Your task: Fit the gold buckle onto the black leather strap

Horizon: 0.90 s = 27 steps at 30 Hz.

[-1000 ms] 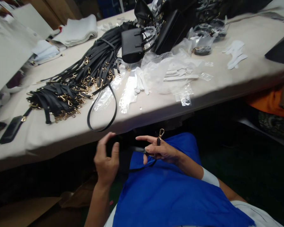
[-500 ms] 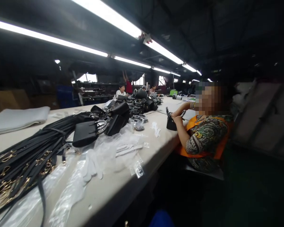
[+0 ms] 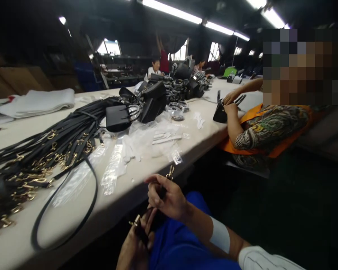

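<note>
Over my blue-clad lap, below the table edge, my right hand (image 3: 166, 198) is closed round one end of a black strap; its gold clasp (image 3: 169, 172) sticks up above my fingers. Lower down, my left hand (image 3: 136, 245) pinches the strap's other end, where a second gold clasp (image 3: 135, 220) shows. The strap's middle is hidden between my hands. A big heap of black straps with gold clasps (image 3: 45, 150) lies on the table to my left, and one loose strap loop (image 3: 70, 221) hangs near the table edge.
A long pale table (image 3: 146, 176) carries clear plastic bags (image 3: 112, 168), white gloves, black handbags (image 3: 118, 117) and folded white cloth (image 3: 36, 103). A person in an orange vest (image 3: 270, 129) sits at my right handling a black bag (image 3: 220, 113). More people work far back.
The view swung up to the hall and has come partly back down. My hands, out of sight half a second ago, are in view again, closer together on the strap.
</note>
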### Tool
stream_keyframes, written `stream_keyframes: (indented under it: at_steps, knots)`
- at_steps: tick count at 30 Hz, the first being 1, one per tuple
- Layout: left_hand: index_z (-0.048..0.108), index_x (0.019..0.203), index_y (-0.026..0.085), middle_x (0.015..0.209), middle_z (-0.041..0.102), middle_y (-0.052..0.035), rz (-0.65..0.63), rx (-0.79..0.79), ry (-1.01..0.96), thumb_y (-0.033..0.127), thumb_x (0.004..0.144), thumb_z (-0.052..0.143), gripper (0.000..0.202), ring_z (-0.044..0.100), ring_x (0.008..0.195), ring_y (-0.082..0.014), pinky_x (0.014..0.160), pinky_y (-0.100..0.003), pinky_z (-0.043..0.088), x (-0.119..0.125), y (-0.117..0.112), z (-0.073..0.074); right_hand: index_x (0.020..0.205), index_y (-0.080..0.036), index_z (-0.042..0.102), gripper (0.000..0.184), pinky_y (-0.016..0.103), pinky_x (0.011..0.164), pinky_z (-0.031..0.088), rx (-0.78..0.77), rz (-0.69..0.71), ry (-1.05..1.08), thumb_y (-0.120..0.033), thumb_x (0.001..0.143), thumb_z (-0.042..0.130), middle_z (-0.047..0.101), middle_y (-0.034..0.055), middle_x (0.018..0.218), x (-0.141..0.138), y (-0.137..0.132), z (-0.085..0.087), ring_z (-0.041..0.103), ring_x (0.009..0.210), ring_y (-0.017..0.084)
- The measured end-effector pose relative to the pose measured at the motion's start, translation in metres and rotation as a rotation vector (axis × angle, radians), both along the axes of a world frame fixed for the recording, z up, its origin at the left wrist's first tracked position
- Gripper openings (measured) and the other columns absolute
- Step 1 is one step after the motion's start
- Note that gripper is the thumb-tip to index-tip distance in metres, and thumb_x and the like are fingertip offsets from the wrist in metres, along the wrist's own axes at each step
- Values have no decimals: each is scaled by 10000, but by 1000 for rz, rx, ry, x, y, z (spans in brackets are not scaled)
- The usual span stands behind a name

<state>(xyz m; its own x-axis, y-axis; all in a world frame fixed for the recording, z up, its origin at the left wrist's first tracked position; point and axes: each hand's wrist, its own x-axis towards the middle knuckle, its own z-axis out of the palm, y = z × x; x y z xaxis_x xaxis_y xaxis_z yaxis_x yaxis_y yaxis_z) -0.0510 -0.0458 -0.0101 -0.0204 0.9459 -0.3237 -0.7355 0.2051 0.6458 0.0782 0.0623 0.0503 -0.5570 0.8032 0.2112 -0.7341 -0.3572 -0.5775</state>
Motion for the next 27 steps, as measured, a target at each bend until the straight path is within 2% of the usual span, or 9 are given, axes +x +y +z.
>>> stream_keyframes:
  at_steps: [3, 6, 10, 12, 16, 20, 22, 25, 27]
  knots:
    - [684, 1071, 288, 1372, 560, -90, 107, -46, -173, 355, 854, 624, 235, 382, 1378, -310, 548, -203, 475, -18, 2, -8, 1094, -115, 650, 367, 253, 542, 352, 64, 36, -94, -400, 972, 452, 572, 3, 593, 1, -6, -12, 449, 477, 104]
    - [697, 1061, 263, 1348, 580, -92, 183, -121, -239, 245, 912, 517, 234, 412, 1361, -288, 550, -188, 468, -34, -9, -17, 1095, -136, 643, 388, 263, 572, 393, 79, 26, -193, -462, 963, 481, 612, 21, 663, 3, -9, -21, 527, 552, 128]
    - [718, 995, 242, 1277, 630, -87, 277, -195, -108, 247, 888, 554, 196, 457, 1327, -281, 518, -211, 467, -45, -22, -32, 1014, -159, 692, 396, 293, 784, 436, 243, -158, -509, -510, 948, 523, 669, 47, 821, 6, -5, -31, 595, 799, 157]
    - [721, 974, 231, 1233, 652, -79, 304, -222, -7, 305, 843, 631, 175, 489, 1293, -274, 513, -210, 476, -47, -24, -36, 909, -157, 707, 399, 251, 728, 422, 267, -181, -636, -518, 937, 539, 674, 36, 803, 8, -2, -36, 580, 768, 132]
    - [726, 942, 215, 1110, 687, -58, 345, -258, 173, 412, 718, 768, 301, 599, 1104, -239, 564, -216, 517, -44, -22, -28, 732, -134, 620, 416, 191, 449, 274, -17, 23, -521, -534, 825, 682, 685, 47, 734, 10, 1, -47, 462, 503, 67]
    - [725, 921, 197, 1042, 689, -56, 363, -264, 216, 398, 673, 810, 329, 633, 955, -202, 519, -195, 492, -33, -17, -16, 771, -123, 644, 325, 180, 469, 329, -145, 12, -354, -352, 676, 855, 701, 63, 812, 11, 1, -55, 470, 534, 60]
    - [723, 929, 198, 1029, 690, -57, 370, -287, 187, 360, 715, 782, 275, 635, 953, -195, 524, -193, 500, -30, -14, -13, 850, -121, 680, 309, 177, 514, 388, -168, -12, -325, -325, 690, 847, 700, 66, 857, 13, 0, -59, 502, 579, 64]
    - [720, 957, 218, 1025, 695, -45, 387, -307, 126, 288, 847, 647, 149, 644, 959, -168, 563, -188, 524, -33, -9, -12, 875, -106, 695, 315, 168, 541, 440, -185, -62, -331, -383, 760, 789, 699, 87, 884, 16, -2, -64, 539, 599, 65]
    - [722, 953, 220, 1034, 699, -40, 408, -308, 99, 249, 921, 525, 201, 651, 971, -152, 599, -182, 542, -42, -8, -12, 846, -99, 696, 336, 166, 524, 459, -198, -123, -360, -418, 770, 772, 702, 94, 870, 19, -2, -68, 551, 581, 66]
